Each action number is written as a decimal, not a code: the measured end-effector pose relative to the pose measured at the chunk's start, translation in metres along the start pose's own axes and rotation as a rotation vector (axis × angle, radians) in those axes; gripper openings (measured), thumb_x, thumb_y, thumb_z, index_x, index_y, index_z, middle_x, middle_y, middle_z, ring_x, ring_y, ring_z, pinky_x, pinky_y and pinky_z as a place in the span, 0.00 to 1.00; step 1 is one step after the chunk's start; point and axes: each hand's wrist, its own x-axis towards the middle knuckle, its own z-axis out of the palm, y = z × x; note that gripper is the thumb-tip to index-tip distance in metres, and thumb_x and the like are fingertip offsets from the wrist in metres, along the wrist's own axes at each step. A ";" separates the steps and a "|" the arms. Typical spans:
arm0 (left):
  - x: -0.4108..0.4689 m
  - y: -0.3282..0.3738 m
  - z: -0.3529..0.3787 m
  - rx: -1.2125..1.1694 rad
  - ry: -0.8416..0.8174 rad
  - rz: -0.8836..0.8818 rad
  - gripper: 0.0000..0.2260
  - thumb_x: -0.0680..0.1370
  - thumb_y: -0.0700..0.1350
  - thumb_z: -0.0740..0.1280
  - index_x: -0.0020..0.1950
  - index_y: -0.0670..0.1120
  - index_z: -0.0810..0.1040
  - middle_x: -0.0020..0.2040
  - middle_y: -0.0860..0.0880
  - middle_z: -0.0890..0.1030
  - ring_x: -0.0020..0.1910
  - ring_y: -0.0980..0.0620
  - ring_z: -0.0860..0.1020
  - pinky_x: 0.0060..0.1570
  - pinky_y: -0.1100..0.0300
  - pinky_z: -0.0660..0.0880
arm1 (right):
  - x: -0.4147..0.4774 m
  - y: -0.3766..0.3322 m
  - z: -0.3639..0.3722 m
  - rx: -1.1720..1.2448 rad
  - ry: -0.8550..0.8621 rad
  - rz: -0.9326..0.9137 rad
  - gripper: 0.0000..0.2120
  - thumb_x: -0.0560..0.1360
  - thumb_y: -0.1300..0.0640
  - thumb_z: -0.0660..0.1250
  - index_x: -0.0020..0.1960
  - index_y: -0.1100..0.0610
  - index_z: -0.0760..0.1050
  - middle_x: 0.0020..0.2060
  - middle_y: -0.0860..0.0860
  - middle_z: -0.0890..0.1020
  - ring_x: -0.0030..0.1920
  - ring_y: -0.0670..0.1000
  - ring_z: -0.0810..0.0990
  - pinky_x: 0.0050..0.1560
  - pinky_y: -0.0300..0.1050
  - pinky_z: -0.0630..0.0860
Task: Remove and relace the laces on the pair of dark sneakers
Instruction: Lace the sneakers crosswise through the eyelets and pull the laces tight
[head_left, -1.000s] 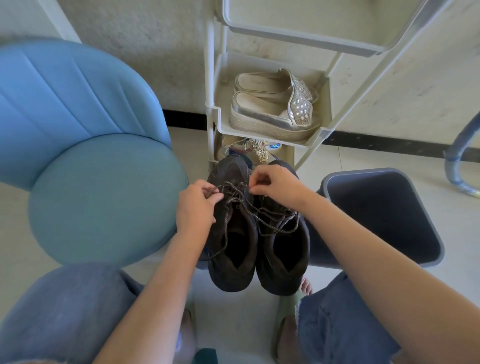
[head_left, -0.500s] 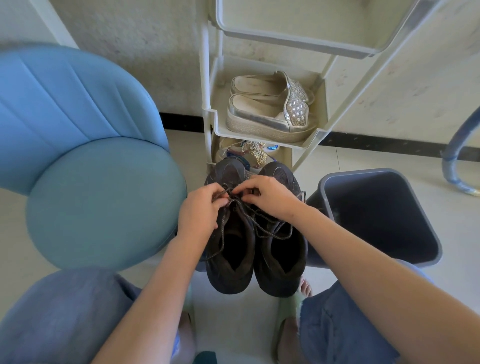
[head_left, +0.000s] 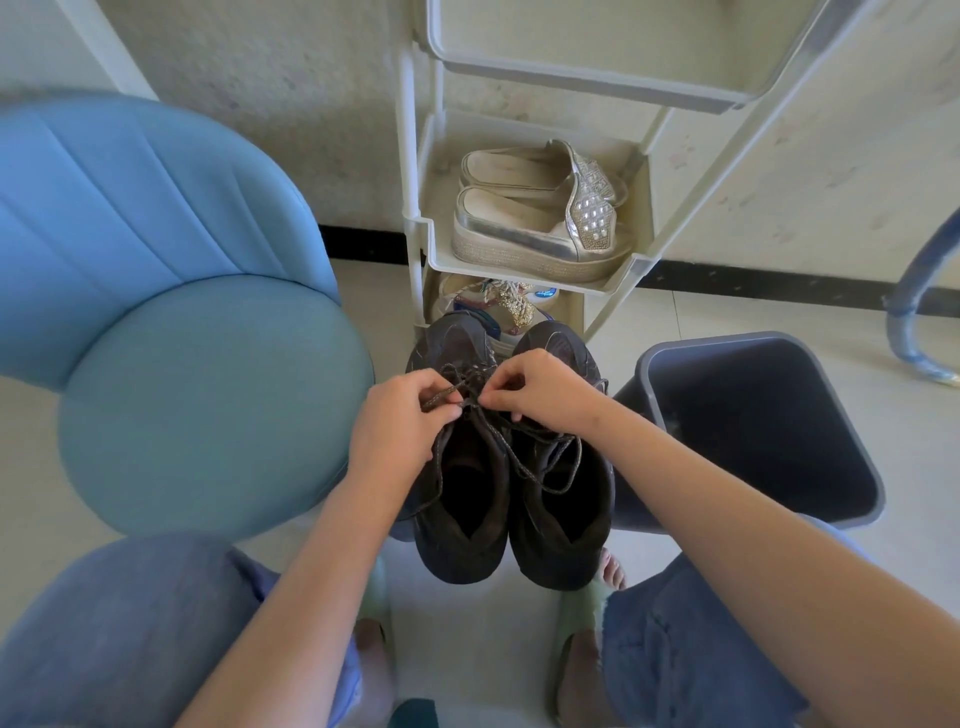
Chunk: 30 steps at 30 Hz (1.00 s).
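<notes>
Chair (head_left: 208, 405) left, bin (head_left: 753, 431) right, rack (head_left: 519, 265) ahead.

Place: we think this is a home, at the spot where shoes are kept.
Rack: we see a white shoe rack (head_left: 411, 208) by the wall (head_left: 260, 104), with silver slippers (head_left: 535, 244) on a shelf.
Seat: a soft blue chair (head_left: 208, 405) stands beside the rack.
Floor: pale tiles (head_left: 701, 322), with a grey bin (head_left: 779, 426).

Bright, even daylight – soft shadows, no glare; wide-angle distortion bends the edges, the bottom slightly blurred.
</notes>
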 end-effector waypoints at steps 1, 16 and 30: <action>-0.002 -0.001 0.000 -0.006 -0.021 -0.013 0.05 0.74 0.42 0.71 0.41 0.52 0.79 0.39 0.54 0.81 0.21 0.57 0.71 0.21 0.70 0.66 | 0.000 -0.001 0.002 -0.014 -0.005 0.014 0.04 0.75 0.56 0.70 0.43 0.55 0.79 0.33 0.45 0.78 0.32 0.41 0.74 0.42 0.36 0.72; -0.011 -0.020 0.007 -0.213 -0.117 -0.174 0.07 0.76 0.42 0.69 0.46 0.54 0.83 0.44 0.53 0.82 0.37 0.56 0.76 0.32 0.66 0.71 | 0.007 -0.010 0.019 0.121 0.063 0.313 0.19 0.69 0.49 0.75 0.42 0.67 0.81 0.24 0.49 0.71 0.29 0.49 0.71 0.37 0.45 0.70; 0.004 -0.020 0.017 -0.190 0.028 -0.307 0.16 0.74 0.57 0.69 0.42 0.44 0.81 0.34 0.46 0.81 0.32 0.48 0.79 0.45 0.51 0.77 | -0.010 -0.018 -0.002 0.326 -0.014 0.181 0.04 0.73 0.60 0.68 0.43 0.61 0.79 0.30 0.51 0.76 0.25 0.39 0.70 0.24 0.27 0.63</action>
